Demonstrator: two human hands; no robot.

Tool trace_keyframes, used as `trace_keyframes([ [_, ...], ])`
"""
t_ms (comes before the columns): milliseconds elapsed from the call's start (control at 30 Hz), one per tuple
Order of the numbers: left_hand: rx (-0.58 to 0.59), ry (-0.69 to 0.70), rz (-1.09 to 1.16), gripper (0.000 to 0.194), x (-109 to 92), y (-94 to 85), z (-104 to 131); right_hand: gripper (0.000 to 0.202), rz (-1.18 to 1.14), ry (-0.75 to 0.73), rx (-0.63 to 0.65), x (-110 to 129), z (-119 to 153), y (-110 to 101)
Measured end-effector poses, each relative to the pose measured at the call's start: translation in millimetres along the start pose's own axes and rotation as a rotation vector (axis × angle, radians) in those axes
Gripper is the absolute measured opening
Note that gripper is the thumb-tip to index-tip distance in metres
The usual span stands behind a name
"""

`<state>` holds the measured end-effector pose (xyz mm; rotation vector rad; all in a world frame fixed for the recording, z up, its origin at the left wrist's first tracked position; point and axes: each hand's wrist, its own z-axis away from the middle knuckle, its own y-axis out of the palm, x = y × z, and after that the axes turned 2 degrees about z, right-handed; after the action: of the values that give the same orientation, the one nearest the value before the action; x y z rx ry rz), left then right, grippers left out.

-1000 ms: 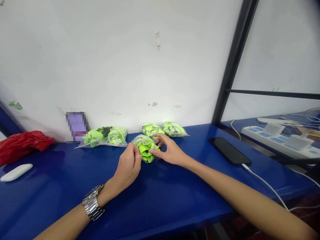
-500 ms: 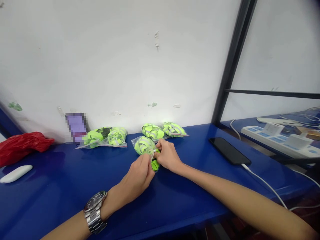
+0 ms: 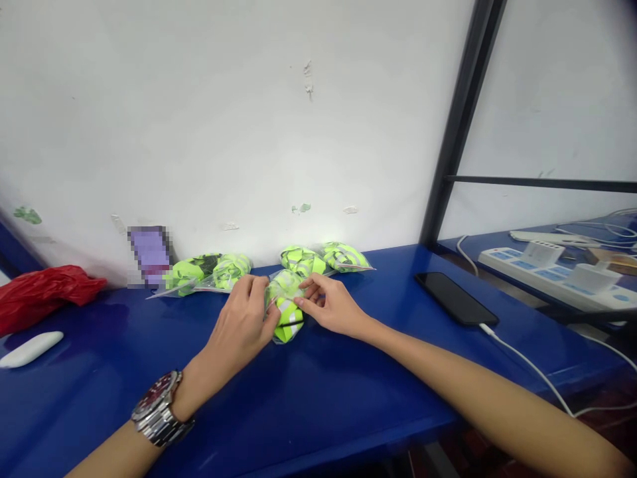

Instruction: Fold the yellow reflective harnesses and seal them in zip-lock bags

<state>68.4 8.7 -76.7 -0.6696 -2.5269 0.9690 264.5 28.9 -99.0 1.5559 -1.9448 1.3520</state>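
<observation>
A clear plastic bag with a bundled neon-green and silver item (image 3: pixel 289 318) lies on the blue table between my hands. My left hand (image 3: pixel 242 318), a metal watch on its wrist, grips the bag's left side between thumb and fingers. From the right, my right hand (image 3: pixel 331 304) pinches the bag's clear edge with bent fingers. Right behind the bag lies another green bundle in plastic (image 3: pixel 301 260), with one more (image 3: pixel 346 257) to its right. Farther left, bagged green bundles (image 3: pixel 231 271) rest near the wall.
A red plastic bag (image 3: pixel 47 295) and a white rounded object (image 3: pixel 32 350) lie at the left. A phone with a purple screen (image 3: pixel 150 252) leans on the wall. At the right are a black phone (image 3: pixel 456 299) on a white cable and a power strip (image 3: pixel 557 275).
My left hand has moved left and up, its fingers spread more around the bag. My right hand's fingers have loosened a little. More of the green bundle shows between the hands.
</observation>
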Motion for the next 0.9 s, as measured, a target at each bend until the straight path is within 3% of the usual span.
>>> trace_keyframes([
  [100, 0.158, 0.197, -0.049, 0.027, 12, -9.1, -5, 0.036, -0.043, 0.010, 0.102, -5, 1, -4],
  [200, 0.270, 0.257, -0.091, 0.024, 19, -13.0, -5, 0.044, -0.055, 0.014, 0.183, -6, 2, -2],
  [267, 0.235, 0.220, -0.067, 0.022, 22, -11.1, -4, 0.044, -0.076, 0.040, 0.175, -5, 2, 2],
  [367, 0.091, 0.130, 0.023, 0.017, 20, -3.5, -2, 0.051, -0.103, 0.078, 0.138, -4, 3, 9],
  [500, -0.030, 0.059, 0.135, 0.012, 10, 5.8, 1, 0.053, 0.006, 0.052, 0.065, -3, 5, 16],
  [600, -0.102, 0.049, 0.221, 0.007, 3, 8.8, 4, 0.040, 0.138, -0.024, 0.039, -2, 6, 20],
  [700, -0.166, 0.060, 0.254, 0.005, 1, 9.7, 5, 0.013, 0.277, -0.095, 0.033, -1, 4, 20],
  [767, -0.178, 0.114, 0.222, 0.008, 1, 9.8, 5, 0.004, 0.354, -0.101, -0.007, -2, 0, 17],
  [900, -0.098, 0.149, 0.132, 0.011, 1, 10.1, 4, 0.006, 0.406, -0.094, -0.087, -3, -3, 11],
])
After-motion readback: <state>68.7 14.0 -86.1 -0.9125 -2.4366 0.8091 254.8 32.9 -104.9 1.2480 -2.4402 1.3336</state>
